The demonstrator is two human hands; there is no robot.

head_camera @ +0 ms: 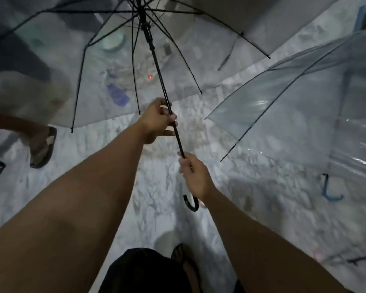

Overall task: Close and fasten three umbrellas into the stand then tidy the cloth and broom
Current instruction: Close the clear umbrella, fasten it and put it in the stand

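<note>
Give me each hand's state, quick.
Left hand: closed around the black umbrella shaft, higher up.
Right hand: closed around the same shaft, just above the hooked handle.

No text, label, brand, number or sign can be read anywhere here, neither on the clear umbrellas nor on the blurred things lying on the floor.

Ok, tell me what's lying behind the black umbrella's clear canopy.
Through the canopy, blurred: a pale round dish, a blue bottle, a small orange light. Finer detail can't be made out.
</note>
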